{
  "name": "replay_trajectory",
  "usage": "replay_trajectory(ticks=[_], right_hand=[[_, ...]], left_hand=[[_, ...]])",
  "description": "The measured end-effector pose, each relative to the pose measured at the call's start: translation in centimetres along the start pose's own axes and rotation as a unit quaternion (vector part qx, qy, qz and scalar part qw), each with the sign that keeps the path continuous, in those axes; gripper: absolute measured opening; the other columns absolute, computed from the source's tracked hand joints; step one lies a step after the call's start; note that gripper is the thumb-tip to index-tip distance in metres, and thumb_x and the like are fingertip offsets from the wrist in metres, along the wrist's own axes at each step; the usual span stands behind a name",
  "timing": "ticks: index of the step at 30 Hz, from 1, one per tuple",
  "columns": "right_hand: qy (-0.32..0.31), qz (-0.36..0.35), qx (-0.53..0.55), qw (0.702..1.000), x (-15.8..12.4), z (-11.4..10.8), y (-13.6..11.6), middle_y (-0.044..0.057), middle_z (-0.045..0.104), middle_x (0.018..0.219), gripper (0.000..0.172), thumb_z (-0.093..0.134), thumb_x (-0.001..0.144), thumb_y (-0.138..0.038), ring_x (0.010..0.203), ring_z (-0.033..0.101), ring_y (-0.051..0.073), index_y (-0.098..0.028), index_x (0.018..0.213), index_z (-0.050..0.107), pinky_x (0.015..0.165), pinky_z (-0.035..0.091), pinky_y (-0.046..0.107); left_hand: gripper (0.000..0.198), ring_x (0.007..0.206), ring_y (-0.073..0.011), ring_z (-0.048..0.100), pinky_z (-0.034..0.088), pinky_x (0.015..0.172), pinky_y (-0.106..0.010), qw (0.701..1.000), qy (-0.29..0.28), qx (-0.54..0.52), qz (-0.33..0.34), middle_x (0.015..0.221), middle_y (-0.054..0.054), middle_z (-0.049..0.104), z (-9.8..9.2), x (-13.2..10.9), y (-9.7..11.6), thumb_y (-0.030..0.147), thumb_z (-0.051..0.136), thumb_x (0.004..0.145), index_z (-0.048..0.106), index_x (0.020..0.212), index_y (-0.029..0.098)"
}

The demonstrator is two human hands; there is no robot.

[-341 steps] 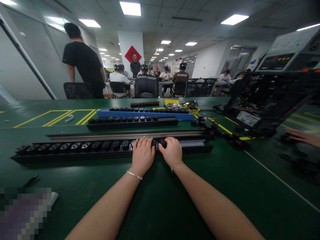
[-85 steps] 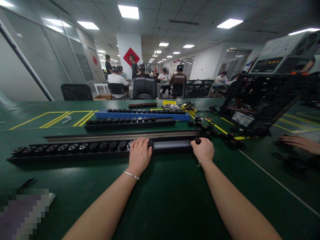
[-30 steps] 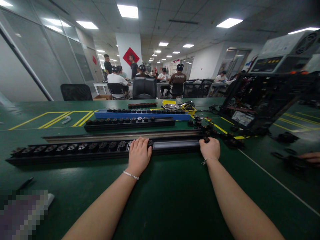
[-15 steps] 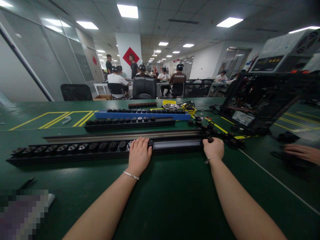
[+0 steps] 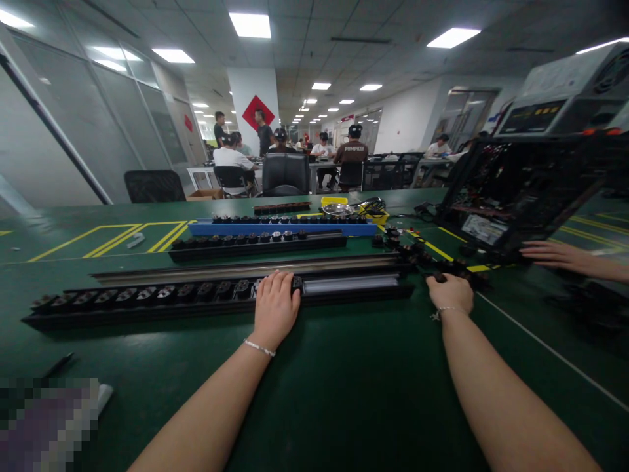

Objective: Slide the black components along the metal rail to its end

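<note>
Front rail metal-looking, smooth; round inserts plastic-looking; tabletop faintly glossy.

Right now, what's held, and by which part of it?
Small black part, apparently pinched by the right hand; gripped portion hidden. Left hand rests over a row of black modules; hold unclear.

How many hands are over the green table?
3: the left hand across the near black rail, the right hand pinching a black part, and another person's hand by the computer case. Others may be hidden.

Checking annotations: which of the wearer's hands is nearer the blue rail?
Left. The left hand is in front of the blue rail; the right hand is farther off, beyond its right end.
</note>
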State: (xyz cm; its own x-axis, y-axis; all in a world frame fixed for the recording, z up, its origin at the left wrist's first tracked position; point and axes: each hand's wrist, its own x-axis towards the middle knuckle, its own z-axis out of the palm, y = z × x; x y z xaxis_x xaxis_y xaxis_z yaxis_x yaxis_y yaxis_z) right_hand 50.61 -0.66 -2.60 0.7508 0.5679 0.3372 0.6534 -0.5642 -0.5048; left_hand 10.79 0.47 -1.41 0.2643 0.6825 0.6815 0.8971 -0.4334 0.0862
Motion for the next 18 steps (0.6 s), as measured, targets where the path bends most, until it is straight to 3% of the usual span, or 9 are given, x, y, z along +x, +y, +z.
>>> replay_trajectory(ticks=[4, 10, 18], right_hand=[[-0.018, 0.021, -0.039, 0.999, 0.6, -0.1, -0.2, 0.020, 0.056, 0.113, 0.046, 0.050, 0.077, -0.040, 0.103, 0.051, 0.033, -0.015, 0.112, 0.067, 0.083, 0.044, 0.045], [0.017, 0.034, -0.027, 0.999, 1.5, -0.2, -0.3, 0.021, 0.053, 0.119, 0.051, 0.051, 0.079, -0.032, 0.109, 0.048, 0.035, -0.015, 0.126, 0.057, 0.087, 0.043, 0.048], [0.074, 0.024, -0.019, 0.997, 1.5, -0.1, -0.6, 0.019, 0.054, 0.119, 0.043, 0.052, 0.078, -0.030, 0.110, 0.046, 0.035, -0.015, 0.117, 0.061, 0.085, 0.042, 0.046]], left_hand=[[0.037, 0.124, -0.0307, 0.047, 0.035, 0.104, -0.046, 1.000, 0.005, -0.003, -0.003, 0.123, -0.016, 0.060, 0.1, 0.0, -0.1, 0.030, 0.047, 0.088, 0.058, 0.119, 0.011], [0.036, 0.126, -0.0312, 0.045, 0.035, 0.105, -0.046, 1.000, 0.009, -0.006, -0.006, 0.124, -0.015, 0.060, 0.3, 0.0, -0.1, 0.030, 0.049, 0.087, 0.059, 0.117, 0.012], [0.035, 0.129, -0.0320, 0.041, 0.035, 0.106, -0.046, 1.000, 0.006, 0.004, -0.014, 0.127, -0.017, 0.058, 0.2, 0.0, -0.1, 0.030, 0.049, 0.087, 0.061, 0.113, 0.009]])
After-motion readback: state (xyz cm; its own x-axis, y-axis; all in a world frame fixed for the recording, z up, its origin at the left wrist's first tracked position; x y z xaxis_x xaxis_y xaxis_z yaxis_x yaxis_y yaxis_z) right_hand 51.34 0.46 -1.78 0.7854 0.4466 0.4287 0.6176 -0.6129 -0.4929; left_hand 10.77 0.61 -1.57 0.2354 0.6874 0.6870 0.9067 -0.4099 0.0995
